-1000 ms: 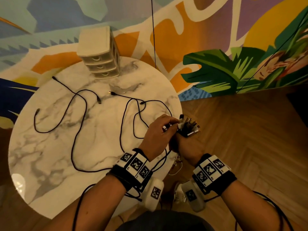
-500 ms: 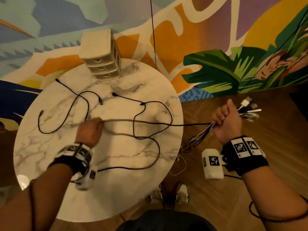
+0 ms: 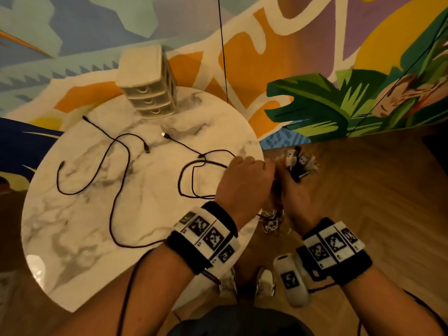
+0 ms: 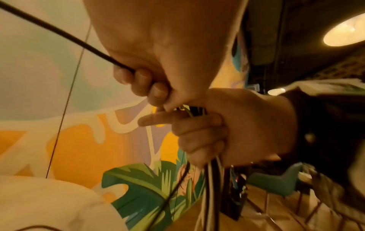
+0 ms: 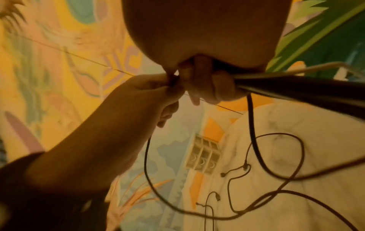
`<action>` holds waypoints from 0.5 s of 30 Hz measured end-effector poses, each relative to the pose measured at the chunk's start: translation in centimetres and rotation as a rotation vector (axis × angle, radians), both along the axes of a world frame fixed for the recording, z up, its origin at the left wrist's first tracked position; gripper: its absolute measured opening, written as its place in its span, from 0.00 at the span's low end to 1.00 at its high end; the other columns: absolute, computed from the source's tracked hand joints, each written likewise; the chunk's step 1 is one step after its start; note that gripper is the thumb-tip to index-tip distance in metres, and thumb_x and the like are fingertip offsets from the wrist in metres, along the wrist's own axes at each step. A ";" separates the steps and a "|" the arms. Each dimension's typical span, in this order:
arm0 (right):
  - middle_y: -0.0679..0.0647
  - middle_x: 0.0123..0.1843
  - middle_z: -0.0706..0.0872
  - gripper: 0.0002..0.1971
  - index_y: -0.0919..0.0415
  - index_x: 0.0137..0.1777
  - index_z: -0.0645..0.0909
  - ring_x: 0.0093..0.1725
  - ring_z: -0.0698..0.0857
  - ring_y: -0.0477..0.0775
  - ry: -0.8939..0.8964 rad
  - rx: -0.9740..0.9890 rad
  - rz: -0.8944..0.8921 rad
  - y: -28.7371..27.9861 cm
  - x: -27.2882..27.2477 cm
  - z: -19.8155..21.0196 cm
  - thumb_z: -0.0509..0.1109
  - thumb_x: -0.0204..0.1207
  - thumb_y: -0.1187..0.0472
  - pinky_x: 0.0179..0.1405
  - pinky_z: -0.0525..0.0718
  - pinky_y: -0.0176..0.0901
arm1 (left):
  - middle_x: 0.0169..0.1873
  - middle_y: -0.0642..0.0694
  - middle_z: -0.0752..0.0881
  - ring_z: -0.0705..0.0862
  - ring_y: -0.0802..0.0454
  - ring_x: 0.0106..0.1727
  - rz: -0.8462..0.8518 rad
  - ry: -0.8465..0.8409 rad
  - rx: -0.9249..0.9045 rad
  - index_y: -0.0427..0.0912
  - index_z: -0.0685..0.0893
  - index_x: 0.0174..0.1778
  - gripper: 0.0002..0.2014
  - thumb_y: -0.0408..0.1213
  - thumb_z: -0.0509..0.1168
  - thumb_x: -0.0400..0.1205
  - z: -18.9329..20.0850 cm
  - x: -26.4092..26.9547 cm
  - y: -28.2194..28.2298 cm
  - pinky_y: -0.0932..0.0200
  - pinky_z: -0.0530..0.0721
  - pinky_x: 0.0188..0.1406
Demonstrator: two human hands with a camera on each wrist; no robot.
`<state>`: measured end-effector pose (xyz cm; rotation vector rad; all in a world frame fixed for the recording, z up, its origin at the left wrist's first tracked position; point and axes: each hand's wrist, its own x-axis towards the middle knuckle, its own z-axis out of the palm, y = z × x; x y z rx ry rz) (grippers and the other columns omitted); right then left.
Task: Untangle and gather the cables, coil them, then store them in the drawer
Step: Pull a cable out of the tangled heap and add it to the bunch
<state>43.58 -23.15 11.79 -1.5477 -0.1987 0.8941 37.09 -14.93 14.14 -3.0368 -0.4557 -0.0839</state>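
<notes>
The right hand [image 3: 294,190] grips a bundle of black and white cables [image 3: 299,163], plug ends fanned above the fist, just past the round white marble table [image 3: 72,238]. The left hand [image 3: 242,183] pinches a thin black cable [image 3: 121,190] that loops across the tabletop.

Both hands are meeting just off the table edge, forearms angling in from below, banded wrists side by side. The right hand [image 3: 294,192] is fisting round a bundle of cables [image 3: 300,163], knuckles up. The left hand [image 3: 243,183] is curling in against it, fingertips [image 4: 156,92] pinching one black cable [image 4: 59,32] at the right's thumb side.
</notes>
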 end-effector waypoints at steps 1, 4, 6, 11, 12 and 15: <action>0.80 0.49 0.82 0.25 0.69 0.54 0.84 0.46 0.78 0.83 0.037 -0.015 -0.077 0.0 0.4 -0.4 0.61 0.81 0.45 0.45 0.80 0.61 | 0.42 0.44 0.87 0.85 0.44 0.41 -0.013 -0.014 -0.047 0.39 0.79 0.61 0.21 0.34 0.47 0.77 -0.4 -0.3 -0.4 0.53 0.74 0.39; 0.43 0.21 0.80 0.16 0.53 0.48 0.90 0.23 0.78 0.42 0.000 -0.032 -0.276 -0.3 2.4 -1.1 0.62 0.82 0.48 0.26 0.74 0.37 | 0.40 0.43 0.87 0.85 0.40 0.42 0.071 0.041 -0.205 0.44 0.77 0.63 0.16 0.34 0.53 0.81 -3.2 -2.7 1.6 0.55 0.69 0.36; 0.42 0.16 0.69 0.16 0.52 0.50 0.89 0.16 0.66 0.40 -0.059 -0.002 -0.389 -0.9 3.8 -1.4 0.60 0.83 0.50 0.17 0.64 0.31 | 0.40 0.38 0.87 0.85 0.35 0.43 0.271 0.048 -0.308 0.45 0.78 0.58 0.15 0.38 0.51 0.80 -4.9 -6.1 5.9 0.51 0.78 0.38; 0.45 0.19 0.65 0.19 0.58 0.56 0.87 0.18 0.61 0.44 -0.053 0.154 -0.570 -2.2 6.7 -2.9 0.58 0.83 0.48 0.14 0.59 0.36 | 0.39 0.32 0.86 0.82 0.33 0.41 0.769 -0.329 -0.470 0.36 0.82 0.46 0.07 0.31 0.59 0.82 -3.7 -10.9 16.3 0.48 0.79 0.36; 0.46 0.19 0.65 0.20 0.59 0.56 0.87 0.17 0.61 0.44 -0.029 0.166 -0.622 -2.1 7.2 -3.0 0.58 0.84 0.48 0.14 0.60 0.36 | 0.38 0.35 0.86 0.82 0.37 0.39 0.815 -0.388 -0.541 0.35 0.83 0.45 0.07 0.31 0.60 0.81 -3.4 -10.9 17.4 0.53 0.80 0.33; 0.45 0.16 0.67 0.21 0.57 0.49 0.88 0.15 0.63 0.43 0.048 0.130 -0.745 -2.0 7.7 -3.2 0.59 0.82 0.44 0.11 0.61 0.34 | 0.26 0.42 0.84 0.78 0.44 0.27 0.889 -0.319 -0.766 0.35 0.86 0.36 0.15 0.40 0.62 0.82 -3.4 -10.1 17.6 0.62 0.74 0.20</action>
